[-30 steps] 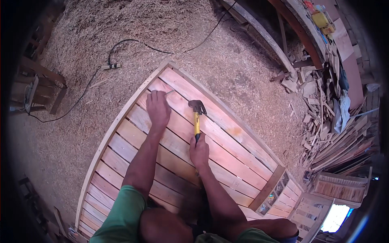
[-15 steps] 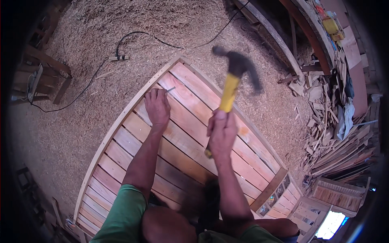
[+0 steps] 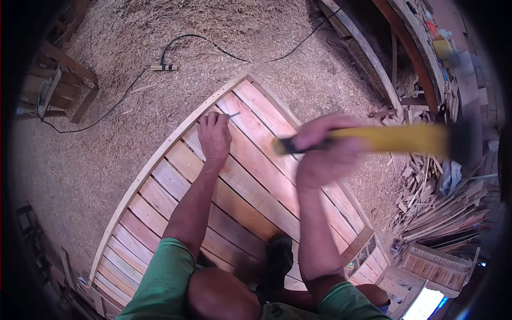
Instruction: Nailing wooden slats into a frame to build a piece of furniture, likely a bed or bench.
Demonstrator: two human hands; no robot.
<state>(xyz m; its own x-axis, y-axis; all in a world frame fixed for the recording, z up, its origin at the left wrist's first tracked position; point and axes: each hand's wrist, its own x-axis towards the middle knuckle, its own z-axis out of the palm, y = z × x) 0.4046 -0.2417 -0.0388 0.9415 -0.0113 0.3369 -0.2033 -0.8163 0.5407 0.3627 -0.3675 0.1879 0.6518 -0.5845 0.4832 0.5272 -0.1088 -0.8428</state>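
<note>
Right hand (image 3: 332,154) grips a yellow-handled hammer (image 3: 397,140), motion-blurred; left hand (image 3: 215,137) curls round a slim grey rod (image 3: 234,114), probably metal, over a pinkish slatted wood panel (image 3: 261,168).

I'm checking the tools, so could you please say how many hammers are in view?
1: the hammer, gripped in the right hand, its blurred head pointing right. Others may be hidden among the wood scraps.

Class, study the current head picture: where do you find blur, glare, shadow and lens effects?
All in the head view: the right hand and its yellow-handled hammer are smeared, while the left hand and thin grey rod look clearer; a white rectangular patch, lower right, glares; shadow darkens the lower part of the slatted pale wooden panel; black corners frame the fisheye image.
</note>
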